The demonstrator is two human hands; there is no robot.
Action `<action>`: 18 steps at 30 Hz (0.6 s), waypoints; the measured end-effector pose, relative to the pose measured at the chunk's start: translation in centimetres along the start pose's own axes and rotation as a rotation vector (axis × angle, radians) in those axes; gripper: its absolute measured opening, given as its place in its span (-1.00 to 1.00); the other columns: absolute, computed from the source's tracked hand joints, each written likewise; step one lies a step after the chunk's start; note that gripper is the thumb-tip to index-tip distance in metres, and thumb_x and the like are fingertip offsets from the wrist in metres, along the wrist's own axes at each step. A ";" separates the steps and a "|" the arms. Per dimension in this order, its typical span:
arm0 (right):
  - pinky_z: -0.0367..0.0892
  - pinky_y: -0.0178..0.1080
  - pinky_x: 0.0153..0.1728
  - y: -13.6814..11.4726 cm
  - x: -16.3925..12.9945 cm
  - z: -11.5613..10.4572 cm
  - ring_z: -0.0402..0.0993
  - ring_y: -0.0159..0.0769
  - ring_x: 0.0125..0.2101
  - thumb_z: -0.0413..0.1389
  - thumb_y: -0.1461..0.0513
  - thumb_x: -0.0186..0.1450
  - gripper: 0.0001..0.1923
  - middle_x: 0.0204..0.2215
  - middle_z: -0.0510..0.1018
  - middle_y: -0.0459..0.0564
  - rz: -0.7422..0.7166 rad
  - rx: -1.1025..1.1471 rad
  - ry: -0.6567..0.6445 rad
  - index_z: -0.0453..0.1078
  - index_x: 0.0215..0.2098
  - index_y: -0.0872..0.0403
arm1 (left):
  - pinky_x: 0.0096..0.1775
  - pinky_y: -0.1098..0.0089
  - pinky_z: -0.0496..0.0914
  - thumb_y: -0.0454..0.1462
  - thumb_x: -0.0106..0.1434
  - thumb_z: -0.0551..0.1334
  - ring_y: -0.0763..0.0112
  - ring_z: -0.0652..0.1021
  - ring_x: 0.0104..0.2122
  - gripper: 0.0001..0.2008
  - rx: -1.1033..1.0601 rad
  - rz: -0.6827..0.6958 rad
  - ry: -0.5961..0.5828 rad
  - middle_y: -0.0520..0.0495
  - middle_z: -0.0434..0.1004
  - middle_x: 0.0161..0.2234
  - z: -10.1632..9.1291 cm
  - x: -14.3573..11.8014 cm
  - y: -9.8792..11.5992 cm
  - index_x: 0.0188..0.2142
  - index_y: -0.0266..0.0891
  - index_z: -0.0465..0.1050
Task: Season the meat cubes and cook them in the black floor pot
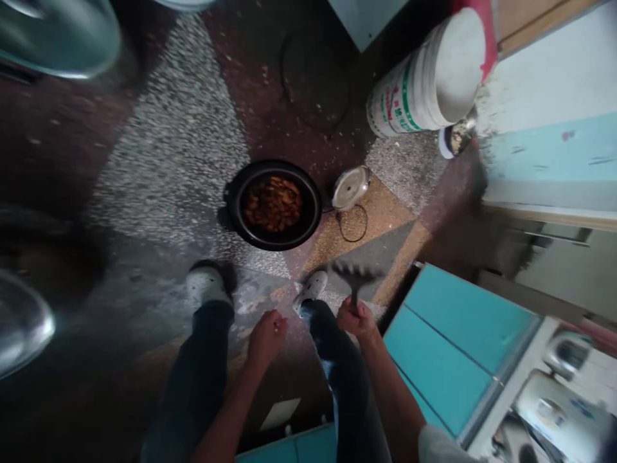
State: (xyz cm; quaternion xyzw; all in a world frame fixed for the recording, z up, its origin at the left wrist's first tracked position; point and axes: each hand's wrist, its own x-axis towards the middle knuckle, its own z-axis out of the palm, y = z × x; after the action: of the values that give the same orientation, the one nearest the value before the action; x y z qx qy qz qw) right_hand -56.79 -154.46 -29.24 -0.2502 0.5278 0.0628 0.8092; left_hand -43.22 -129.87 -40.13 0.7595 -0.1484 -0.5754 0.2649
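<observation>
My right hand (358, 317) is wrapped round the handle of a dark utensil with a wide toothed head (355, 276), somewhat blurred. The head hangs in the air to the lower right of a black oval pot (312, 215) and does not touch it. Brown chunks of food (274, 204) lie inside the pot, which stands on the floor before my feet. My left hand (267, 335) is closed in a fist between my knees, below the pot. A small light spot shows at its fingers, and I cannot make out what it is.
A round pale disc with a metal side (351, 188) lies right of the pot, by a looped cord (353, 224). A tilted white bucket (405, 96) stands upper right. Turquoise cabinets (448, 341) line the lower right. Shiny basins (62, 38) are at left.
</observation>
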 end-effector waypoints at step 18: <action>0.00 -0.28 -0.47 0.8 -0.3 7.9 0.04 -0.34 -0.52 0.16 -0.23 0.55 -0.50 -0.52 0.18 -0.22 -0.402 -0.388 0.438 0.49 0.14 -0.06 | -0.09 0.37 0.32 -0.33 0.48 0.26 0.35 0.54 -0.22 -0.83 0.135 -0.045 0.044 -0.05 0.56 -0.22 -2.5 -0.1 0.5 -0.31 -0.20 0.43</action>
State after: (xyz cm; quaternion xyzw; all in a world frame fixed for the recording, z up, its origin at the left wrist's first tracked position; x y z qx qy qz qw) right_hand -50.74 -149.97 -26.76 -0.5058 0.6073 -0.0538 0.6102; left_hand -40.81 -129.64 -39.22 0.7911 -0.1637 -0.5531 0.2034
